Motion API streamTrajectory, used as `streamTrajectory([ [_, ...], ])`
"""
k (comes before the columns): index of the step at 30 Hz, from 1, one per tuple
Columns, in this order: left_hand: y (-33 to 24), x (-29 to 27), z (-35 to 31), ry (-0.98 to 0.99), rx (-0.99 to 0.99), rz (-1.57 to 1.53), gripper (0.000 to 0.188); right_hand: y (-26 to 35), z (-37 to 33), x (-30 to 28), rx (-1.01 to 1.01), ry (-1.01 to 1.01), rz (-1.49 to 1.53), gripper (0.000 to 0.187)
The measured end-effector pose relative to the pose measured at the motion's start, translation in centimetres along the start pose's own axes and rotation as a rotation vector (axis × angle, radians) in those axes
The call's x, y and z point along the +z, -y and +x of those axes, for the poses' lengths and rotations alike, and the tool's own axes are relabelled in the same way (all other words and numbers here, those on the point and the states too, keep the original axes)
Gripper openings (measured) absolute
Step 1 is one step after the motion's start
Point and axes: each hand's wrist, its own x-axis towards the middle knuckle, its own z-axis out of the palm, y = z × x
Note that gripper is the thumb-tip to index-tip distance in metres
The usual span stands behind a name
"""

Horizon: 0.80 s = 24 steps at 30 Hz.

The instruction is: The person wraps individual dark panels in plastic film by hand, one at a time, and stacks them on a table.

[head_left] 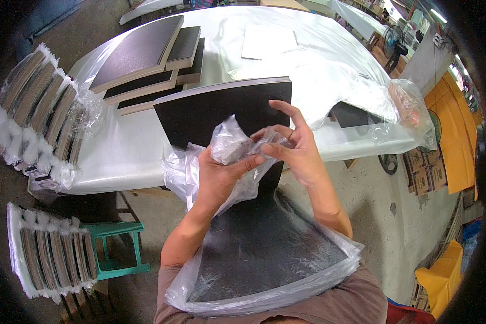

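Head view: the left hand (pixel 217 175) pinches a bunched fold of the clear plastic bag (pixel 229 143) between thumb and fingers; the right hand (pixel 292 148), fingers half spread, grips the same fold just beside it, above the bagged black book (pixel 264 254) against the person's chest.

Your clear plastic bag (pixel 229 143): colourless, crinkled. Your board (pixel 221 110): matt black, pale edge. Stacked boards (pixel 146 54): dark brown-black, tan edges. Table (pixel 129 156): white. Stool (pixel 116 237): teal green.
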Motion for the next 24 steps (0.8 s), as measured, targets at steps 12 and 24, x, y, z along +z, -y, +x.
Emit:
streamTrajectory([
  [12, 0.9, 0.2, -0.3, -0.084, -0.016, 0.04, 0.016, -2.0, -0.2, -0.2, -0.027, -0.134, -0.112, 0.017],
  [24, 1.4, -0.9, 0.1, -0.092, -0.062, -0.177, 0.017, -3.4, -0.1, 0.0, -0.041, -0.05, -0.113, 0.031],
])
